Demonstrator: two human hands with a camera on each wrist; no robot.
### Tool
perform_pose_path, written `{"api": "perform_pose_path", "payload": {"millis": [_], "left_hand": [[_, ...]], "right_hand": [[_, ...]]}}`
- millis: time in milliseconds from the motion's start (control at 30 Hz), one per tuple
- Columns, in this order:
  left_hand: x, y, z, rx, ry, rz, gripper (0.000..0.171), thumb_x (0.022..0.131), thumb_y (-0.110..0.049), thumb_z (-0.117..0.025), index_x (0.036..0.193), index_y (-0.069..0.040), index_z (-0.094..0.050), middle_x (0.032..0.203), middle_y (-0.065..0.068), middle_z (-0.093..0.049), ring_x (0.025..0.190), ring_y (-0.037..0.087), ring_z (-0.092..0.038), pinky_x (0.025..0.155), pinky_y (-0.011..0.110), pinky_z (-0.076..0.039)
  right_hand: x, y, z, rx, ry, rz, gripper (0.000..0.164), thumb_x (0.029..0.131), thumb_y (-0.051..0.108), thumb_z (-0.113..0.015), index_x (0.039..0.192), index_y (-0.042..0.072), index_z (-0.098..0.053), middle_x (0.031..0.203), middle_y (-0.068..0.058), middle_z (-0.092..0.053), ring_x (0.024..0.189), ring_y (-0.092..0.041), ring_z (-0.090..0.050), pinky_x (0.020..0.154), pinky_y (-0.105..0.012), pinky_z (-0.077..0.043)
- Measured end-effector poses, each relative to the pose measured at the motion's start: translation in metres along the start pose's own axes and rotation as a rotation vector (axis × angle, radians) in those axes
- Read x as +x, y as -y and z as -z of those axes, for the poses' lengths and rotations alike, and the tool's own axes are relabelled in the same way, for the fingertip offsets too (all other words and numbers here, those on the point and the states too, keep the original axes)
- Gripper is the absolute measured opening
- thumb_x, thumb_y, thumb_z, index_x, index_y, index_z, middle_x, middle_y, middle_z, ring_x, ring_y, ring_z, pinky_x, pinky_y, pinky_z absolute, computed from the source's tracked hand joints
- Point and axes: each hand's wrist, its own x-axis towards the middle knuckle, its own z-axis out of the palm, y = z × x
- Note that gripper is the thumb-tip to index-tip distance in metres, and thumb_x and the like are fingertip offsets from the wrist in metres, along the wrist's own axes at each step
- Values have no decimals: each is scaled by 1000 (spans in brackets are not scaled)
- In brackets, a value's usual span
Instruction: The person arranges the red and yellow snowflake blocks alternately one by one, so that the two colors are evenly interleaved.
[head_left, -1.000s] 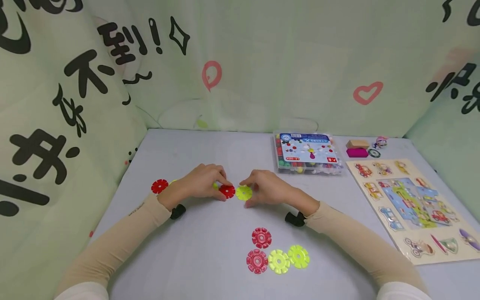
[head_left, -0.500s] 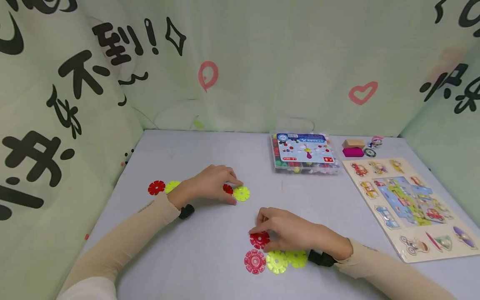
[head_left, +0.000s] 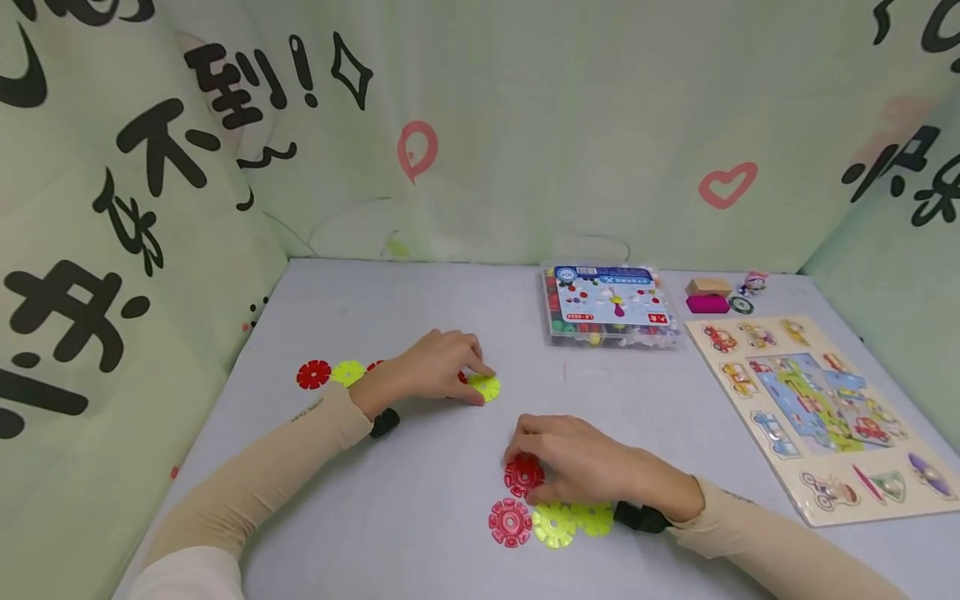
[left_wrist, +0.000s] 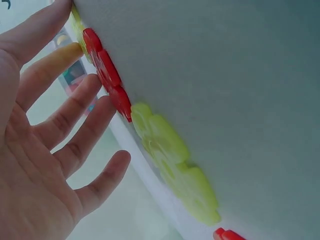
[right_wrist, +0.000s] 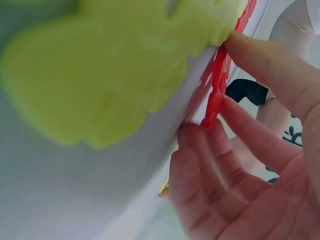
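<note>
A row of notched, flower-shaped plastic discs crosses the table in the head view, a red disc point(head_left: 313, 374) and a yellow-green disc point(head_left: 347, 372) at its left. My left hand point(head_left: 427, 367) spans the row's right end, thumb and index finger on opposite edges of the last yellow-green disc point(head_left: 490, 387). In the left wrist view, the other fingers spread beside a red disc point(left_wrist: 106, 74). Nearer me, my right hand point(head_left: 581, 457) pinches another red disc point(head_left: 524, 475); the right wrist view has this red disc point(right_wrist: 216, 97) tilted edge-on between thumb and fingers.
Below the right hand lie a loose red disc point(head_left: 511, 523) and two yellow-green discs point(head_left: 553, 525), partly overlapped by it. A clear box of beads point(head_left: 615, 304) stands at the back. A wooden puzzle board point(head_left: 825, 417) lies right, small blocks point(head_left: 707, 296) behind it.
My right hand has left the row's last yellow-green disc, come toward me and taken hold of a loose red disc. My left hand has shifted right, from the row's red disc to that yellow-green one.
</note>
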Motion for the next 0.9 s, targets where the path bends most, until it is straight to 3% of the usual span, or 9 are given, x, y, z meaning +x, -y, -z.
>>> {"api": "perform_pose_path", "payload": {"millis": [200, 433, 700, 900], "left_hand": [[0, 0, 1, -3, 3, 4, 49, 75, -54, -73, 119, -33, -66, 104, -9, -60, 94, 9, -53, 76, 31, -38], [0, 1, 1, 16, -5, -5, 50, 75, -55, -72, 118, -32, -67, 104, -9, -61, 94, 10, -54, 75, 31, -38], [-1, 2, 1, 25, -7, -8, 50, 74, -56, -72, 118, -33, -67, 104, -8, -61, 92, 9, -53, 74, 30, -37], [0, 2, 0, 18, -2, -14, 49, 75, -55, -73, 118, -34, -66, 104, -10, -60, 92, 9, -53, 73, 30, -36]], "right_hand": [[1, 0, 2, 90, -6, 42, 37, 77, 38, -77, 111, 25, -69, 105, 12, -57, 90, -2, -55, 78, -17, -48], [5, -5, 4, 158, 17, 54, 45, 74, 38, -80, 114, 22, -69, 109, 10, -59, 96, -2, -54, 82, -20, -49], [6, -8, 6, 129, -18, 27, 41, 72, 40, -80, 108, 23, -71, 102, 13, -60, 90, -2, -54, 77, -19, -48], [4, -21, 28, 106, -75, -32, 40, 70, 39, -82, 105, 23, -72, 97, 13, -61, 84, -4, -55, 71, -22, -46]]}}
